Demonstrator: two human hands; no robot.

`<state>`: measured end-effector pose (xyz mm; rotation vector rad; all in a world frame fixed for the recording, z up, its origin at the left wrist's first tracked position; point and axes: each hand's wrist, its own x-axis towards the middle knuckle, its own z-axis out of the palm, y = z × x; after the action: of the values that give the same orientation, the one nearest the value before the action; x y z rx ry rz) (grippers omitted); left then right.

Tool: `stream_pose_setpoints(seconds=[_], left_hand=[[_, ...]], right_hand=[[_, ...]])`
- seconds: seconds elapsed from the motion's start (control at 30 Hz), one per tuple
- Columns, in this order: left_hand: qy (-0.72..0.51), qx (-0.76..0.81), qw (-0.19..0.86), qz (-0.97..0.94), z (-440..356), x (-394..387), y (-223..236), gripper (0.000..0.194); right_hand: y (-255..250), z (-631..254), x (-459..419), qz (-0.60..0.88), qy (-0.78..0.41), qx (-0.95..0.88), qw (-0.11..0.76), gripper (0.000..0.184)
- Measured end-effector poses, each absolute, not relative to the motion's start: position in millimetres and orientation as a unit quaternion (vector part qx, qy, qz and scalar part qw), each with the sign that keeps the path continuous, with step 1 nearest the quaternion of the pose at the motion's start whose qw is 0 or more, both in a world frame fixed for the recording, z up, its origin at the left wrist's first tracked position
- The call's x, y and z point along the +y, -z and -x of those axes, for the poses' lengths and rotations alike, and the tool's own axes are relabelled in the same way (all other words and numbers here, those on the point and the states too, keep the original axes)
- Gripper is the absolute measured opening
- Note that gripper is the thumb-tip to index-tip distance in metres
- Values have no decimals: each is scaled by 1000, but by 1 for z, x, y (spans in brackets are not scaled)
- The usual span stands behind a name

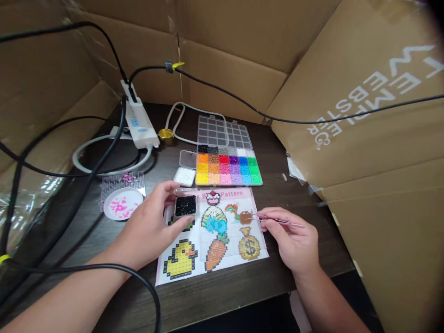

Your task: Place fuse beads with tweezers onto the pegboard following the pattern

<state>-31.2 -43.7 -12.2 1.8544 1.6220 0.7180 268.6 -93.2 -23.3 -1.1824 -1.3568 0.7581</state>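
A clear plastic compartmented bead organiser (229, 167) is sitting open on the dark wooden table (215, 296), its lid (224, 131) lying back behind it; its rows are holding black, grey and white beads at the rear, then orange, red, purple, blue and green, then paler yellows, pinks and blues in front. Just left of it, a small clear square box of white beads (184, 176) is resting with its lid open. Further left, a round white dish (123, 204) is holding scattered pink beads, overlapping a clear square pegboard (122, 182).

The left hand (152, 229) is curling its thumb and fingers around a small clear square box of black beads (185, 205), gripping it by its sides just above a pink-bordered printed pattern sheet (213, 238) showing a duck, carrot, cupcake and money bag. The right hand (293, 238) is pinching a pair of thin metal tweezers (277, 220) between thumb and fingers, the tips pointing left and touching the small brown figure (245, 217) on the sheet's right side. The black bead box is lying well apart from the tweezers' tips, with the sheet's middle column between them.
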Motion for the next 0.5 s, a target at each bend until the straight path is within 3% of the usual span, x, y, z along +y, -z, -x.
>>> stream_pose_setpoints(seconds=[0.37,0.5], left_hand=[[-250,621,289,-685,31,-43,9,61],[-253,617,290,-687,31,-43,9,60]], right_hand=[[24,-281,-67,458,-395,-616,504,12],[26,-285,-63,479,-361,-614,514,10]])
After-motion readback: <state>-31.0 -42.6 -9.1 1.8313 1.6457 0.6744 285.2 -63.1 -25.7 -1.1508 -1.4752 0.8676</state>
